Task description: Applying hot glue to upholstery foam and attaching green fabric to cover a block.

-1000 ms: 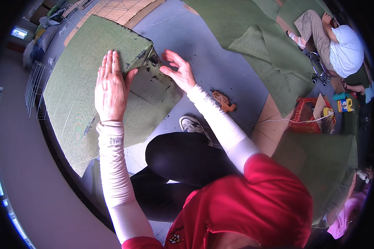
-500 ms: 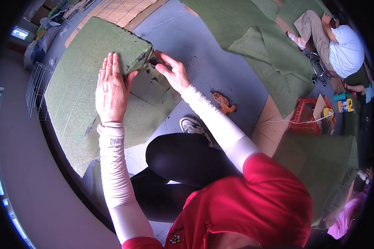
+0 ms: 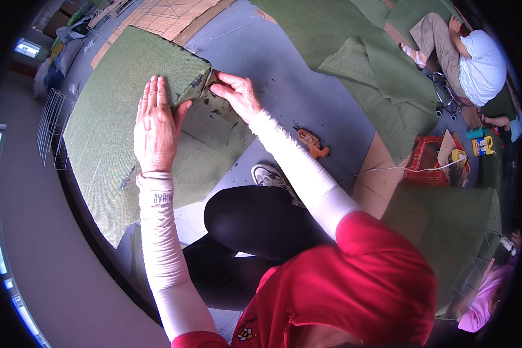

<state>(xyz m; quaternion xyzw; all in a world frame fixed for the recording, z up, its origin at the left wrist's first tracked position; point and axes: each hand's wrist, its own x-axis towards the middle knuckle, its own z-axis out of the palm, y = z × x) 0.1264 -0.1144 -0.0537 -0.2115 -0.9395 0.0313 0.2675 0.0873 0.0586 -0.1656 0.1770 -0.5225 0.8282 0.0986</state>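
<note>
A green woven cloth (image 3: 107,104) covers a boxy form before me, its near part hanging down toward the floor. My left hand (image 3: 156,124) lies flat on top, fingers stretched out and thumb apart. At the form's right corner, my right hand (image 3: 239,95) pinches the cloth's edge between thumb and fingers. Dark, sticky-looking smears mark the cloth around that corner. What lies under the cloth there is hidden. On the floor to the right of my right forearm rests an orange hand tool (image 3: 312,142) with dark stains.
A larger green sheet (image 3: 342,64) spreads at the far right. Beside a red plastic crate (image 3: 428,162) stands a yellow container (image 3: 481,146); a white cord (image 3: 383,169) runs to the crate. A seated person (image 3: 478,66) is at upper right. Wire racks (image 3: 53,124) stand at left.
My right hand has shifted slightly left, closer against the corner, and its fingers have drawn together on the cloth's edge. The left hand stays almost where it was.
</note>
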